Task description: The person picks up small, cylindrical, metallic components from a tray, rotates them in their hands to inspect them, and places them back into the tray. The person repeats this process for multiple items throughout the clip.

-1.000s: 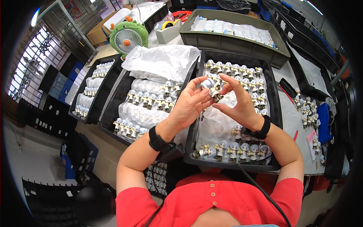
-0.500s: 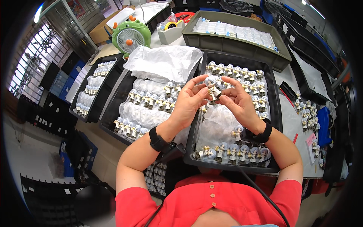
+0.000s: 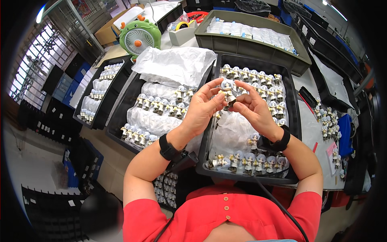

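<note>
Between both hands, above the right black tray [image 3: 296, 125], I hold up a small figurine [image 3: 228, 89] with pale hair and a white and gold outfit. My left hand [image 3: 205, 104] pinches it from the left side, thumb against its body. My right hand [image 3: 253, 105] has thumb and fingers curled about its right side and base. Beneath my hands, rows of matching figurines [image 3: 258, 164] lie on white wrapping in the tray. Part of that tray is hidden by my hands and wrists.
A left black tray [image 3: 117, 131] holds more figurines and white sheets [image 3: 173, 66]. Beyond stand a green fan [image 3: 139, 40], a tape dispenser [image 3: 181, 35] and an olive crate [image 3: 250, 48]. Loose figurines [image 3: 330, 123] lie on the right table near a red pen-like stick [image 3: 315, 147].
The figurine has turned slightly in my fingers and sits a touch higher, its front showing more. Both hands keep nearly the same place.
</note>
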Motion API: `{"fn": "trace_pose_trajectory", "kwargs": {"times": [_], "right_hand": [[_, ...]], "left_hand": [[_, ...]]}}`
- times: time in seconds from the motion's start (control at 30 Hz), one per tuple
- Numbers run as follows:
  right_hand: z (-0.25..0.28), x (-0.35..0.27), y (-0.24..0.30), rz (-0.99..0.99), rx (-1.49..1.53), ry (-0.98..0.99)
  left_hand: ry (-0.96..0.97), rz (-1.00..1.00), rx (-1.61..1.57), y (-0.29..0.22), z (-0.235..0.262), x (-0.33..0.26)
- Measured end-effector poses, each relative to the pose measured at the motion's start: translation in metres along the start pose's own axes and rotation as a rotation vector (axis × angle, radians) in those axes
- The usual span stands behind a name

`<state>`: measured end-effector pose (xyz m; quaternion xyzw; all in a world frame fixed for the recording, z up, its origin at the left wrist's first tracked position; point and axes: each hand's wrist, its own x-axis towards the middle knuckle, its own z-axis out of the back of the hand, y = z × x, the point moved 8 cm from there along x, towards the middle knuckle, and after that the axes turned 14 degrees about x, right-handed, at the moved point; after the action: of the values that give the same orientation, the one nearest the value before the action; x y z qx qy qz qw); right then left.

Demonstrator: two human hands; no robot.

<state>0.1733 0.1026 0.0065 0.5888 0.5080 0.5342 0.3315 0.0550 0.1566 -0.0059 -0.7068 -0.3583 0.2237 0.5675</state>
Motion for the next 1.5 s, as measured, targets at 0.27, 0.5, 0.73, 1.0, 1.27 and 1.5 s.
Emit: {"fn": "trace_pose_trajectory", "kwargs": {"times": [0.27, 0.5, 0.73, 1.0, 1.27, 1.5], "right_hand": [[0.001, 0.000, 0.007, 0.037, -0.236, 0.006], [-0.001, 0.002, 0.017, 0.141, -0.409, 0.026], [0.000, 0.002, 0.017, 0.152, -0.420, 0.025], [-0.002, 0.004, 0.020, 0.137, -0.505, 0.009], [-0.017, -0.001, 0.020, 0.213, -0.585, 0.122], [0.002, 0.001, 0.029, 0.230, -0.526, 0.040]], "left_hand": [[0.020, 0.002, 0.027, -0.002, -0.003, -0.002], [0.056, 0.011, 0.027, 0.000, -0.004, -0.002], [0.064, 0.018, 0.025, 0.001, -0.006, -0.001], [0.030, 0.094, 0.116, 0.007, -0.001, -0.003], [0.082, 0.064, 0.424, 0.005, -0.003, 0.001], [0.014, 0.231, 1.190, -0.035, 0.094, 0.021]]}}
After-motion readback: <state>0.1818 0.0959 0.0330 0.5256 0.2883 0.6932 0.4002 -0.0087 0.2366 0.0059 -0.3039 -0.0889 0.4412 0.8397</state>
